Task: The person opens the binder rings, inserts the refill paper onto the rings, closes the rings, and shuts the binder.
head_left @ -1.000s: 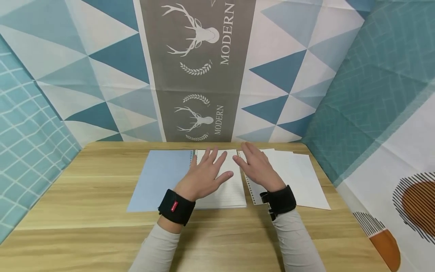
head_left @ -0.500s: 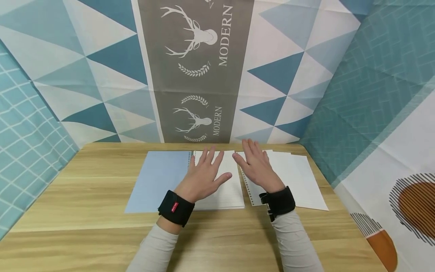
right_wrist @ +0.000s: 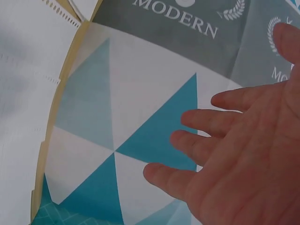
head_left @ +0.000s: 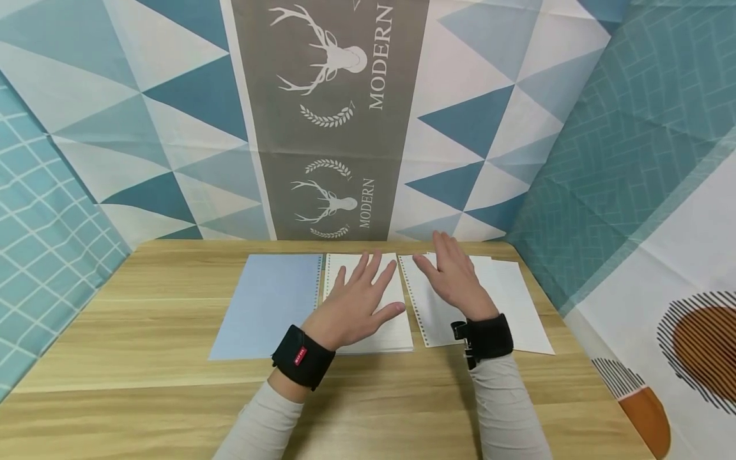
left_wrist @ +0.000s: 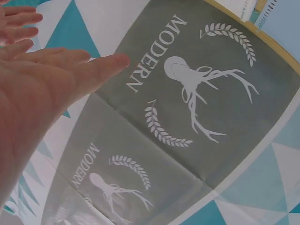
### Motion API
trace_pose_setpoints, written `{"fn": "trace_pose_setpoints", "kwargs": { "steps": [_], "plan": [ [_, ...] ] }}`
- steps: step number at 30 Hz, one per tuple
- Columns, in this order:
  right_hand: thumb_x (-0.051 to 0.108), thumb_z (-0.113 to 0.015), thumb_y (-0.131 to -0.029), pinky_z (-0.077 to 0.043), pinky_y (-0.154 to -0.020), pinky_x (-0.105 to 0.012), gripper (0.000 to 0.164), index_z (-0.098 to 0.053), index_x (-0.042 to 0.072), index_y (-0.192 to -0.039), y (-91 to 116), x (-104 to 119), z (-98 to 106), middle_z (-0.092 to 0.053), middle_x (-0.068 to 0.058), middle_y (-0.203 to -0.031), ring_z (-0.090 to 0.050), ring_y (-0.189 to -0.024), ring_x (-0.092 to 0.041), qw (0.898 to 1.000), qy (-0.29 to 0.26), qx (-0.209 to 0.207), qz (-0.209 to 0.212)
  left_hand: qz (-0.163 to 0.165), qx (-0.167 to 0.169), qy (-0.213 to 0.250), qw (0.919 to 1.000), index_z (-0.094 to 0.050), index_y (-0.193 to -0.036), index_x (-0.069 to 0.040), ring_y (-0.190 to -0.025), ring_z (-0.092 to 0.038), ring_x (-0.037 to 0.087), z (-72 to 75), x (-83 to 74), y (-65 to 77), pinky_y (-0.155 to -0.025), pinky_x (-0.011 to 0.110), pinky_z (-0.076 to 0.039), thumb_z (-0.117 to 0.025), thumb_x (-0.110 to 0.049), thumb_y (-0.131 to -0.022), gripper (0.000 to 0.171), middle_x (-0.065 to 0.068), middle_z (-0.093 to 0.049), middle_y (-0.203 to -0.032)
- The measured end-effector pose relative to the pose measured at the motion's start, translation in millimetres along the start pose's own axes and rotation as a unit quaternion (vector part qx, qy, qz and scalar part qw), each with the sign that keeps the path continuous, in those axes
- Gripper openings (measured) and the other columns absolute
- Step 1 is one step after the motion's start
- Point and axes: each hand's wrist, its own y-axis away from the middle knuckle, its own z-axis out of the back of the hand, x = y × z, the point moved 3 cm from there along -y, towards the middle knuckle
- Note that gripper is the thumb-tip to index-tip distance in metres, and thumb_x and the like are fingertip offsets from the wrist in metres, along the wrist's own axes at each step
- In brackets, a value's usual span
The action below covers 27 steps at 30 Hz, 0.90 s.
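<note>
My left hand (head_left: 353, 311) hovers over a stack of lined white paper (head_left: 376, 338) with punched holes along its left edge, fingers spread and nothing held. To its left lies a light blue notebook cover (head_left: 264, 306), also with holes along one edge. My right hand (head_left: 457, 275) is raised above fanned loose white sheets (head_left: 512, 306), its fingers straight and holding nothing. In the left wrist view the left hand (left_wrist: 42, 89) shows palm and thumb against the wall cloth. The right wrist view has the right hand (right_wrist: 239, 145) with separated fingers, apart from the sheets.
Everything lies on a wooden table (head_left: 144, 332). A patterned cloth wall (head_left: 339, 134) with deer heads and triangles rises behind the table's back edge. Tiled-pattern cloth (head_left: 52, 243) borders the left, and another cloth (head_left: 632, 211) the right. Black bands (head_left: 303, 356) circle both wrists.
Both hands have shifted slightly to the right, staying raised with fingers extended. The papers and blue cover keep their places on the table, while the head view has moved a little.
</note>
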Motion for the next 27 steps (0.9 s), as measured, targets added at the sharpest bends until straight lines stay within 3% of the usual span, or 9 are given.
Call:
{"fn": "trace_pose_setpoints", "kwargs": {
  "steps": [12,19,23,27],
  "plan": [
    [0.051,-0.044,-0.106,-0.015,-0.12,-0.072,0.088,-0.007,-0.006,-0.161,4.7,-31.9,19.4,-0.012,-0.032,-0.167,-0.011,-0.156,-0.048,0.998,0.0,-0.006,-0.064,-0.031,0.026,-0.007,0.9991,-0.021,-0.164,-0.022,-0.161,-0.007,0.03,-6.6,-16.6,0.7,-0.121,0.069,-0.02,-0.03,-0.071,-0.101,0.081,0.009,-0.008,-0.173],
    [0.054,-0.044,-0.105,-0.021,-0.118,-0.071,0.092,-0.003,-0.006,-0.161,11.1,-51.0,28.9,-0.018,-0.034,-0.164,-0.018,-0.153,-0.05,0.994,-0.01,0.004,-0.105,-0.043,0.029,-0.008,0.9986,-0.022,-0.164,-0.021,-0.161,-0.008,0.03,-12.9,-20.1,-0.3,-0.12,0.069,-0.021,-0.033,-0.07,-0.101,0.08,0.01,-0.007,-0.173],
    [0.051,-0.047,-0.104,-0.027,-0.115,-0.07,0.088,-0.011,-0.009,-0.159,15.0,-60.3,34.1,-0.027,-0.036,-0.159,-0.024,-0.149,-0.054,0.992,-0.005,0.003,-0.123,-0.046,0.038,-0.003,0.9982,-0.022,-0.164,-0.022,-0.161,-0.008,0.03,-17.5,-21.1,-0.4,-0.121,0.069,-0.022,-0.032,-0.07,-0.101,0.079,0.012,-0.007,-0.173],
    [0.049,-0.047,-0.104,-0.029,-0.114,-0.07,0.087,-0.014,-0.01,-0.158,16.3,-68.2,36.6,-0.026,-0.038,-0.158,-0.022,-0.146,-0.059,0.989,0.001,0.01,-0.15,-0.044,0.042,-0.004,0.9981,-0.024,-0.163,-0.022,-0.161,-0.009,0.032,-22.3,-21.0,-0.6,-0.12,0.068,-0.024,-0.032,-0.068,-0.102,0.077,0.012,-0.008,-0.173]
  ]
}}
